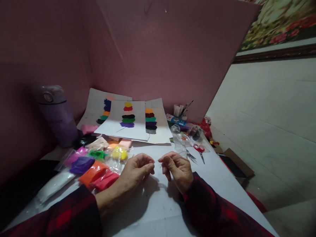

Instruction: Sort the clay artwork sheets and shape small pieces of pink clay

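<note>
Above the white tabletop [152, 220] my left hand [139, 168] and my right hand [178, 167] face each other, a small gap between them. Thumb and forefinger of each are pinched together. A thin, pale sliver seems to show between the fingertips, too small to name. Close by my left hand lie packets of coloured modelling clay: a pink-red one [105, 179], an orange one [93, 173], a purple one [81, 164] and a yellow one [119, 153]. Beyond my right hand are some thin dark wires [191, 156] and red-handled scissors [199, 149].
Sheets of paper with colour strips [112, 119] lean at the back. A purple bottle [58, 118] stands at the left. A blue box [176, 120], a holder with brushes [179, 110] and plastic bags sit back right. An open cardboard box [239, 163] is beyond the right edge.
</note>
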Demonstrator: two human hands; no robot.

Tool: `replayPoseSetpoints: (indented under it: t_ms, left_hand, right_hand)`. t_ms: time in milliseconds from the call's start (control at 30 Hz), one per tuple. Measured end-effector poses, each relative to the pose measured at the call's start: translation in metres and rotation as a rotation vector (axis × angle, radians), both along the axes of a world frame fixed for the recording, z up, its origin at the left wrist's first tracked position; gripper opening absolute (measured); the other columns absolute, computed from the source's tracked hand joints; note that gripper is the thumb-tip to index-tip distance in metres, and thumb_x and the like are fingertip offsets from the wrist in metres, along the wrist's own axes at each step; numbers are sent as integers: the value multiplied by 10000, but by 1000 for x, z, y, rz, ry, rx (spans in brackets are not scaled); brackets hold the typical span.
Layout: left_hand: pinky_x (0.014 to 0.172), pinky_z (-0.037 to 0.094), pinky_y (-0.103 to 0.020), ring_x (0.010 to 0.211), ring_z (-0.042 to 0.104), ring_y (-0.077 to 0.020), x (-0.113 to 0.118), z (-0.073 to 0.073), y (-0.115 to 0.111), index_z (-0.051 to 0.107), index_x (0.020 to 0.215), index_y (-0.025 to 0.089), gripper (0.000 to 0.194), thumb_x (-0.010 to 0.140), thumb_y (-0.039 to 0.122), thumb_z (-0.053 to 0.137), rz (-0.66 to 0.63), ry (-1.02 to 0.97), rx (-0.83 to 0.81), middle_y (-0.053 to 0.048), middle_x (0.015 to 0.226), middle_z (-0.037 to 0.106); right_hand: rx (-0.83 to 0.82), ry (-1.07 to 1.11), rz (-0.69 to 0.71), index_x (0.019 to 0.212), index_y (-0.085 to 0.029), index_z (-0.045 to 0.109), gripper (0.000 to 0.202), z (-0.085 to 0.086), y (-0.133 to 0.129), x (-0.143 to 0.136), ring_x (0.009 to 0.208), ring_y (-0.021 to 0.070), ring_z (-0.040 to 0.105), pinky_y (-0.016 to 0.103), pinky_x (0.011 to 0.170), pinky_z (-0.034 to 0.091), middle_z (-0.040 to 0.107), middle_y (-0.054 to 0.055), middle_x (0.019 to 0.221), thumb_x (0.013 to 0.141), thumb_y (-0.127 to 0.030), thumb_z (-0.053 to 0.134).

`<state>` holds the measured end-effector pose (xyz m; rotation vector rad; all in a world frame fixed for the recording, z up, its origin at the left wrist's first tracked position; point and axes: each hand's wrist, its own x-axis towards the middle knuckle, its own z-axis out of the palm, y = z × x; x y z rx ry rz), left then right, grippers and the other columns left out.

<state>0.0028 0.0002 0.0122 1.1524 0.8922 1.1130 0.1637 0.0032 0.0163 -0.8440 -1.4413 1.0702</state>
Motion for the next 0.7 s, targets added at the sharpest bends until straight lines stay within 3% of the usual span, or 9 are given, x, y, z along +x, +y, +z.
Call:
replayPoseSetpoints:
  t_ms: [167,467,700]
  left_hand:
    - [438,280,-197,433,421,-69,-3,-7,2,579,797,147,272,757,405,656,-15,57,14,14,565,574]
    - [402,225,-190,398,371,-58,-3,3,-2,567,717,150,298,748,435,649,2,135,-12,29,520,535]
    - [398,195,-177,404,334,-45,-5,-1,0,559,684,152,279,743,400,669,-24,95,-13,55,487,472]
  right_hand:
    - [13,-3,-1,753,-139,634,357,0,0,0,324,46,369,194,317,259,512,-35,503,843,-479,570]
    - [5,-7,36,756,-146,620,344,-1,0,0,313,50,377,189,309,254,532,-33,484,843,-475,570]
    - [17,-16,58,752,-144,622,318,-2,0,0,317,49,381,186,314,257,529,-31,484,847,-444,577]
